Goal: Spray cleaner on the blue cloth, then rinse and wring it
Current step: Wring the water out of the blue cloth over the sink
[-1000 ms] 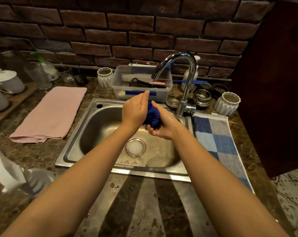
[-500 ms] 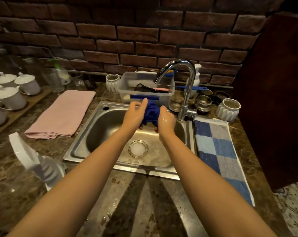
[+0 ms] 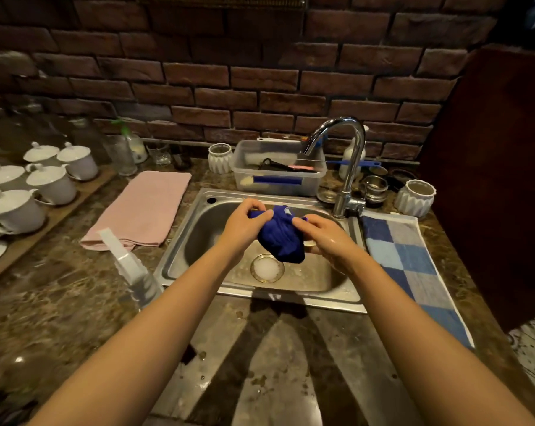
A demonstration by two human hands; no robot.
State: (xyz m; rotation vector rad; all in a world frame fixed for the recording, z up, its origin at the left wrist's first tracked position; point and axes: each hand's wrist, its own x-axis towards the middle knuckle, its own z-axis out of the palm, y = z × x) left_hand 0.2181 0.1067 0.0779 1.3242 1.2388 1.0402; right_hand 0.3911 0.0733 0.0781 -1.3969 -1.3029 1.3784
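Head view is showing the left hand (image 3: pixel 244 222) and right hand (image 3: pixel 321 238) each curling fingers round the bunched blue cloth (image 3: pixel 281 238), holding it above the sink (image 3: pixel 195 235). A marbled bench (image 3: pixel 60 302) is surrounding the sink, a brick wall (image 3: pixel 260 87) rising behind it.

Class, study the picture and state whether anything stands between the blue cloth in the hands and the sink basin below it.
Nothing visible does. The left hand and right hand grip the blue cloth directly, and it hangs above the sink, near the drain. The faucet stands off to the right.
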